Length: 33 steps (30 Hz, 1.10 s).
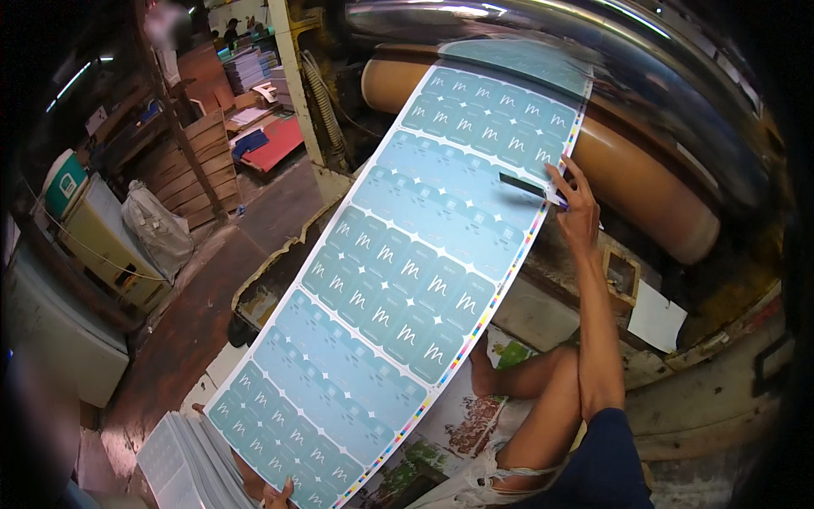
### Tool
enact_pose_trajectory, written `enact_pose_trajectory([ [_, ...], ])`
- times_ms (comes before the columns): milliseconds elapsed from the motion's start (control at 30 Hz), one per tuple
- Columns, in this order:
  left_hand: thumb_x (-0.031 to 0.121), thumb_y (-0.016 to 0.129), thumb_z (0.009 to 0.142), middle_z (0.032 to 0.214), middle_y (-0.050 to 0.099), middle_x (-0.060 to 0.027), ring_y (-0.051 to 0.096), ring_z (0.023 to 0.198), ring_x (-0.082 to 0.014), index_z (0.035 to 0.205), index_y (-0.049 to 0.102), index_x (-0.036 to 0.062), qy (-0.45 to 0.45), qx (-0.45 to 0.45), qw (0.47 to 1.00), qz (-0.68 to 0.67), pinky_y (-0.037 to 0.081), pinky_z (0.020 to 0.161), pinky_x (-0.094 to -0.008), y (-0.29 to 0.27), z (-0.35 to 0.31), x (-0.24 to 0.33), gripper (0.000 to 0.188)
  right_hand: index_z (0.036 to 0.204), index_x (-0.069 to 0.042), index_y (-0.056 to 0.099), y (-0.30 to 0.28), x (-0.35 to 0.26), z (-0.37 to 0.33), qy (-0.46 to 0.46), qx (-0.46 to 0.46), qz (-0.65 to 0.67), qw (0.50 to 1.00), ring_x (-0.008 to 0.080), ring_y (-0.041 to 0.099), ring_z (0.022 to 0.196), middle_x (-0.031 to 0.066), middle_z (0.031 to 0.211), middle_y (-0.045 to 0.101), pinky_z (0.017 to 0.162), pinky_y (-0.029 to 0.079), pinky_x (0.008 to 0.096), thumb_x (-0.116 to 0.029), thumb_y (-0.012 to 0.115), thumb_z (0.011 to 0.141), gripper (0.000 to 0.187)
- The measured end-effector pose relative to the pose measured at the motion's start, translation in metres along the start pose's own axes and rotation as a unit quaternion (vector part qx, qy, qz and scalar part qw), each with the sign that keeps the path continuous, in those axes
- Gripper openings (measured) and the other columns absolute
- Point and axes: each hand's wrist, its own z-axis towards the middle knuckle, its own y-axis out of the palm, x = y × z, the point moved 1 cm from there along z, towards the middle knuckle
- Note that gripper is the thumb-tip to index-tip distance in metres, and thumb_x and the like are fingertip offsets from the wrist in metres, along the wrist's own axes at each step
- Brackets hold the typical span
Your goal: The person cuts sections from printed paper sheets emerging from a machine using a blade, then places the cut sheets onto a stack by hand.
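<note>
A long printed sheet (386,293) in blue-green, bearing rows of card designs and a colour strip along its right edge, slopes down from the rollers toward me. At its near edge, my left hand (278,495) pinches the sheet with the thumb on top; the other fingers are mostly hidden beneath. My right hand (578,204) is up at the right edge, close to the rollers. Held in it is a knife (521,184) with a long dark blade, which lies over the sheet and points left. Its fingers partly cover the handle.
A shiny metal roller (509,25) sits above a brown roller (649,187), with the sheet's far end at them. A stack of printed sheets (182,467) stands at lower left. Beyond are a white sack (157,225), a red board (271,144) and a wooden post (182,127).
</note>
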Motion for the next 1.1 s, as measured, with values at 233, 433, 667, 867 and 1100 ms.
enact_pose_trajectory([
  [233, 0.010, 0.061, 0.093, 0.120, 0.058, -0.0128, 0.060, 0.103, -0.0230, 0.138, 0.039, -0.0014, 0.131, 0.116, 0.984, -0.037, 0.049, 0.090, -0.0349, 0.036, -0.014, -0.013, 0.051, 0.104, -0.011, 0.072, 0.023, 0.064, -0.006, -0.040, -0.073, 0.143, 0.986, 0.0318, 0.067, 0.094, 0.0117, 0.103, 0.070, 0.082, 0.053, 0.0361, 0.011, 0.058, 0.069, 0.044],
  [433, 0.007, 0.058, 0.094, 0.117, 0.059, -0.0122, 0.061, 0.103, -0.0237, 0.134, 0.043, -0.0013, 0.072, 0.117, 0.990, 0.010, 0.050, 0.088, -0.0351, 0.053, -0.046, 0.077, 0.044, 0.102, -0.007, 0.072, 0.009, 0.122, 0.015, 0.010, -0.126, 0.165, 0.978, 0.0327, 0.068, 0.088, 0.0151, 0.097, 0.070, 0.080, 0.052, 0.0356, 0.008, 0.057, 0.070, 0.038],
  [667, 0.002, 0.064, 0.089, 0.111, 0.063, -0.0081, 0.061, 0.095, -0.0189, 0.123, 0.055, 0.0002, 0.042, 0.199, 0.977, 0.067, 0.050, 0.083, -0.0316, -0.018, -0.058, 0.076, 0.035, 0.098, -0.009, 0.074, -0.055, 0.081, 0.046, 0.033, -0.212, 0.152, 0.965, 0.0347, 0.067, 0.085, 0.0176, 0.094, 0.069, 0.077, 0.051, 0.0372, 0.006, 0.052, 0.065, 0.042],
  [867, 0.001, 0.062, 0.091, 0.114, 0.062, -0.0087, 0.060, 0.099, -0.0207, 0.125, 0.054, 0.0003, 0.050, 0.175, 0.981, 0.068, 0.050, 0.085, -0.0347, -0.194, -0.021, -0.024, 0.035, 0.097, -0.010, 0.075, -0.053, -0.118, -0.111, 0.027, -0.230, 0.131, 0.964, 0.0357, 0.067, 0.083, 0.0203, 0.089, 0.068, 0.074, 0.052, 0.0390, 0.005, 0.052, 0.064, 0.042],
  [1100, 0.011, 0.074, 0.080, 0.120, 0.060, -0.0169, 0.056, 0.112, -0.0285, 0.126, 0.053, -0.0035, 0.418, 0.142, 0.814, 0.378, 0.042, 0.098, -0.0373, -0.132, 0.001, -0.010, 0.053, 0.095, -0.007, 0.075, -0.012, -0.232, -0.225, -0.009, -0.270, 0.157, 0.950, 0.0285, 0.067, 0.067, 0.0185, 0.080, 0.070, 0.062, 0.050, 0.0355, -0.002, 0.065, 0.076, 0.022],
])
